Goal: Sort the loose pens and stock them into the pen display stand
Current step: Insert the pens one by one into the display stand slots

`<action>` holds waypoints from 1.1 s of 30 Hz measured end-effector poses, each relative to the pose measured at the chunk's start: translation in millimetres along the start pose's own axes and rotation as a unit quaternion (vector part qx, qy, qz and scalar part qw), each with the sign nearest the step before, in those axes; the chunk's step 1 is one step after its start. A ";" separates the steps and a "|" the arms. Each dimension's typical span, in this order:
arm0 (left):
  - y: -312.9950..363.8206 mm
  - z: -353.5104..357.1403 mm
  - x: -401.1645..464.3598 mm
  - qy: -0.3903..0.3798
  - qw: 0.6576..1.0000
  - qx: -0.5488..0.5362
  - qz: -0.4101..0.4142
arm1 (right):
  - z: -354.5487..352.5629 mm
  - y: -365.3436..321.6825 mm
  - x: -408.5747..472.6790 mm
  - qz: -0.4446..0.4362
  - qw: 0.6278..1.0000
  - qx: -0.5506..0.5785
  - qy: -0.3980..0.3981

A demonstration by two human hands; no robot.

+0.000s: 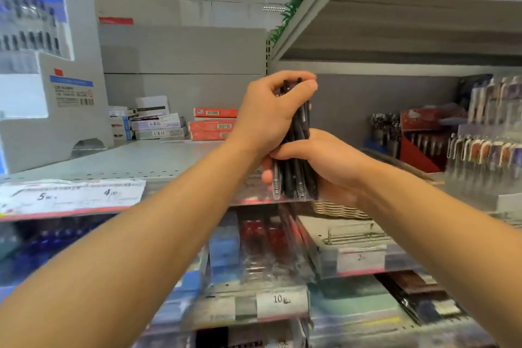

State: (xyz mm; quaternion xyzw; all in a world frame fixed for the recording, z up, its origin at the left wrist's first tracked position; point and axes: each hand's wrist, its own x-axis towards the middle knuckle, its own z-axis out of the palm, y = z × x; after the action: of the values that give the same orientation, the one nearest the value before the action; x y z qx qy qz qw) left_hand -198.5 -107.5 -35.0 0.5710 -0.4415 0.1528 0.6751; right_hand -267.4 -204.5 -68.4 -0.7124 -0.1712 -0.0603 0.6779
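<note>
A bundle of black pens (296,150) stands upright between both hands, above the front edge of the grey metal shelf (135,161). My left hand (271,113) wraps the upper half of the bundle, its fingertips curled over the pen tops. My right hand (324,167) clasps the lower half from the right, with the pen tips poking out below the fingers. A white and blue cardboard pen display stand (50,70) rises at the far left on the shelf, with rows of dark pens in its upper tiers.
Stacked white and orange boxes (180,124) sit at the back of the shelf. A red pen display (423,138) and carded pens (485,127) fill the right. A wicker basket (339,209) lies under my right hand. Packed pens fill the lower shelves. An upper shelf overhangs at the right.
</note>
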 end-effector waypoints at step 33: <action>146.2 -68.9 -628.0 0.735 0.577 -0.320 -0.158 | 411.8 221.7 -356.2 0.325 0.844 0.371 -0.211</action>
State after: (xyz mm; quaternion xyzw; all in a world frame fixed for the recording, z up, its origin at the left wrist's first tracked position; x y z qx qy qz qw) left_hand -627.2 186.0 -423.0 0.0706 0.2830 0.2598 0.9206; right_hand -588.2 139.0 -421.5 -0.4185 -0.0786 0.3829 0.8198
